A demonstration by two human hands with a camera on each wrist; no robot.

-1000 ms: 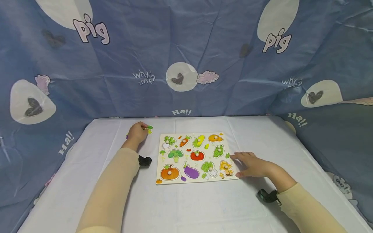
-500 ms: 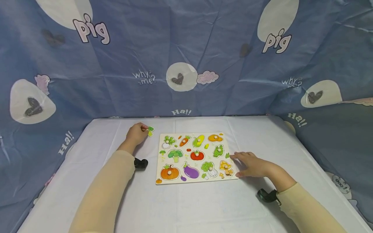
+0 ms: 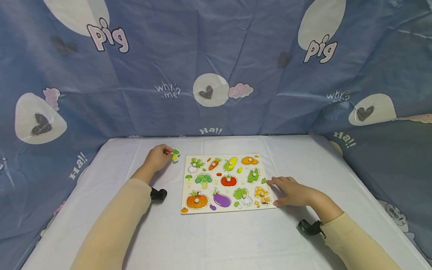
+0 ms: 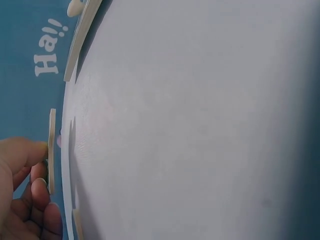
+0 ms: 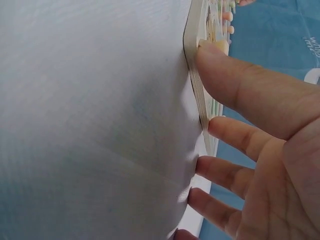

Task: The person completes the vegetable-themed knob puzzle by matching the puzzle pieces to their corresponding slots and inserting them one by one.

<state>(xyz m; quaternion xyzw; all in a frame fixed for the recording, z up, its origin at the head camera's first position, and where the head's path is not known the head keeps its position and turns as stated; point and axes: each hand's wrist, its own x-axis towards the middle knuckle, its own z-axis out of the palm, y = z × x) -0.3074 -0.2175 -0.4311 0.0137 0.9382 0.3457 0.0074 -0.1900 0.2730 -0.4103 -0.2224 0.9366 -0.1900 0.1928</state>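
My left hand [image 3: 158, 157] pinches a broccoli puzzle piece [image 3: 175, 155] between thumb and fingers, left of the board's far left corner. The left wrist view shows that piece [image 4: 51, 150] edge-on, raised off the table. A white wooden vegetable puzzle board [image 3: 216, 190] lies flat in the middle. Most of its pictures bear small knobs; the printed broccoli [image 3: 203, 180] and eggplant [image 3: 221, 198] bear none. My right hand [image 3: 291, 191] rests at the board's right edge, thumb and index fingertip touching it, fingers spread.
A white cloth covers the table [image 3: 222, 240]. Behind it hangs a blue printed curtain [image 3: 270, 108], which also runs along both sides. In the left wrist view, part of another thin piece [image 4: 77, 223] lies on the table below the left hand.
My left hand has drawn slightly toward me with the broccoli piece, which has lifted and shifted a little to the right. The right hand and the board keep their places.
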